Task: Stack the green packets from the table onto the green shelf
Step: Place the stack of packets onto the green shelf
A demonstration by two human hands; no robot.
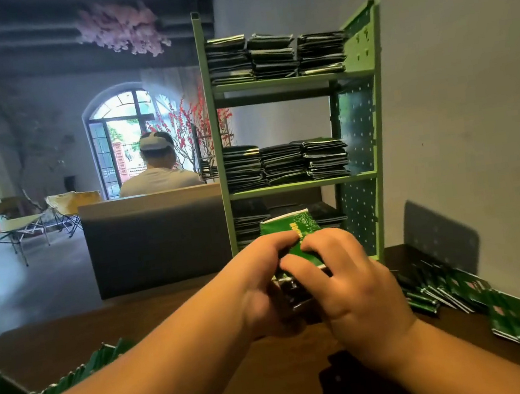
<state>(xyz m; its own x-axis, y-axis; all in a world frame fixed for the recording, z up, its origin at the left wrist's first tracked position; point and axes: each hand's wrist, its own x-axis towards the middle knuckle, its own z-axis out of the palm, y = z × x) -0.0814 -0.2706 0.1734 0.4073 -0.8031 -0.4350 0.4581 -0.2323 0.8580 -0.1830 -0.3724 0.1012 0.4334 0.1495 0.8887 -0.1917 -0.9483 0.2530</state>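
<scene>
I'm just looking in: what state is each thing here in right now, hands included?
Left hand: fingers curled round the held bundle of packets.
Right hand: gripping the same bundle.
Held bundle of packets: off the table, tilted, in front of the bottom shelf.
Green shelf: upright, top and middle levels each carrying three stacks.
Packets on the table, right: lying fanned out.
Packets on the table, left: lying in a row.

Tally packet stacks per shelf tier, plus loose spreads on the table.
Top tier stacks: 3
Middle tier stacks: 3
Bottom tier stacks: cannot tell, both hands and their bundle hide it
Table spreads: 2
Total countable: 8
</scene>
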